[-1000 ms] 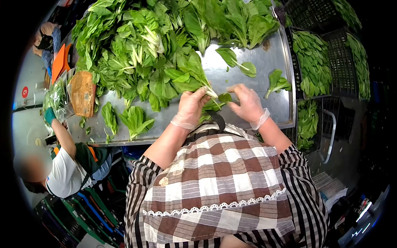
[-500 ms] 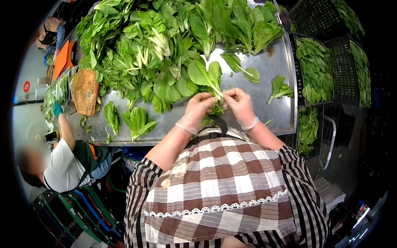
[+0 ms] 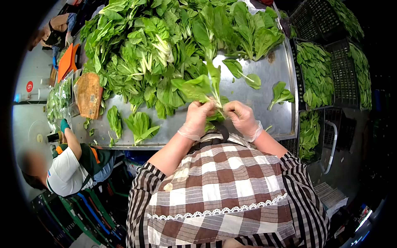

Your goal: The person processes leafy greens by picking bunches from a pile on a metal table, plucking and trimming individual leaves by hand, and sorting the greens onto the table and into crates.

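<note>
Both of my hands wear thin clear gloves and meet over the near edge of the metal table (image 3: 244, 93). My left hand (image 3: 198, 118) pinches the pale stem base of a leafy green plant (image 3: 214, 84), whose leaves point away from me. Close beside it, my right hand (image 3: 242, 119) is closed at the same stems; what its fingertips grip is hidden. A large heap of leafy greens (image 3: 140, 53) lies beyond my hands. Loose leaves (image 3: 242, 73) rest on the metal to the right of the held plant, and a small bunch (image 3: 140, 127) lies left of my left hand.
Black crates of greens (image 3: 316, 76) stand along the right side. At the left are a wooden block (image 3: 88, 96), an orange holder (image 3: 67, 62) and bagged greens (image 3: 59, 99). A co-worker in a white shirt (image 3: 66, 173) is there; another person (image 3: 60, 31) stands farther back.
The held plant's leaves have spread and tilted left. My hands appear slightly lower in view. The co-worker's gloved hand has moved down from the bagged greens, and the person farther back shows more.
</note>
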A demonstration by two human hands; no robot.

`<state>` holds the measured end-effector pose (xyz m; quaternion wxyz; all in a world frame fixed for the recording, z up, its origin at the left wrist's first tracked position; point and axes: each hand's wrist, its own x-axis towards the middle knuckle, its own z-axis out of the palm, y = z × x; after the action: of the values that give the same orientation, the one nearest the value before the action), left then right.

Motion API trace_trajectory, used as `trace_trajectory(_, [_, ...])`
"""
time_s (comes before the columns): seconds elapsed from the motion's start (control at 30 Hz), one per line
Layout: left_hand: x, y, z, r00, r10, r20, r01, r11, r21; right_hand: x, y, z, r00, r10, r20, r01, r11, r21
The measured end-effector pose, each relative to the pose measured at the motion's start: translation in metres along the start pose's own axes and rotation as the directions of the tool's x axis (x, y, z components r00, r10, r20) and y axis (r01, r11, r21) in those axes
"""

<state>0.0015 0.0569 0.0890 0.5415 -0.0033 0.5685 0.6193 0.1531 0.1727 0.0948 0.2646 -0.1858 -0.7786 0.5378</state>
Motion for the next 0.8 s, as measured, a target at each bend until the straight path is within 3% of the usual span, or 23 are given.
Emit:
trace_trajectory(0.1, [-0.003, 0.004, 0.0, 1.0, -0.004, -0.008, 0.004, 0.999, -0.051, -0.006, 0.01, -0.008, 0.95, 0.299, 0.092, -0.281, 0.945, -0.165])
trace_trajectory(0.2, [-0.007, 0.006, 0.003, 1.0, -0.006, 0.021, 0.007, 0.999, -0.049, -0.002, 0.013, -0.013, 0.798, 0.568, 0.202, -0.535, 0.822, -0.197])
trace_trajectory(0.23, [-0.007, 0.005, 0.003, 0.999, -0.006, 0.035, 0.007, 0.999, -0.046, 0.0, 0.011, -0.012, 0.697, 0.656, 0.289, -0.695, 0.718, 0.045])
trace_trajectory(0.33, [-0.004, 0.0, -0.002, 0.997, -0.005, 0.083, 0.01, 0.998, -0.068, 0.005, 0.008, -0.001, 0.678, 0.65, 0.344, -0.735, 0.58, 0.352])
trace_trajectory(0.47, [-0.011, 0.005, 0.003, 0.993, -0.039, 0.113, 0.049, 0.995, -0.083, 0.014, 0.022, 0.009, 0.66, 0.684, 0.311, -0.729, 0.483, 0.485])
trace_trajectory(0.57, [-0.01, -0.002, -0.004, 0.997, -0.039, 0.066, 0.043, 0.997, -0.058, 0.015, 0.016, 0.007, 0.697, 0.637, 0.329, -0.706, 0.526, 0.475])
trace_trajectory(0.67, [-0.008, -0.001, -0.009, 0.996, 0.001, 0.088, 0.0, 1.0, -0.006, 0.022, -0.009, 0.013, 0.794, 0.545, 0.27, -0.604, 0.653, 0.456])
trace_trajectory(0.8, [-0.013, 0.005, -0.001, 0.999, -0.03, 0.033, 0.03, 0.999, -0.028, 0.017, 0.009, 0.016, 0.783, 0.563, 0.267, -0.6, 0.568, 0.563])
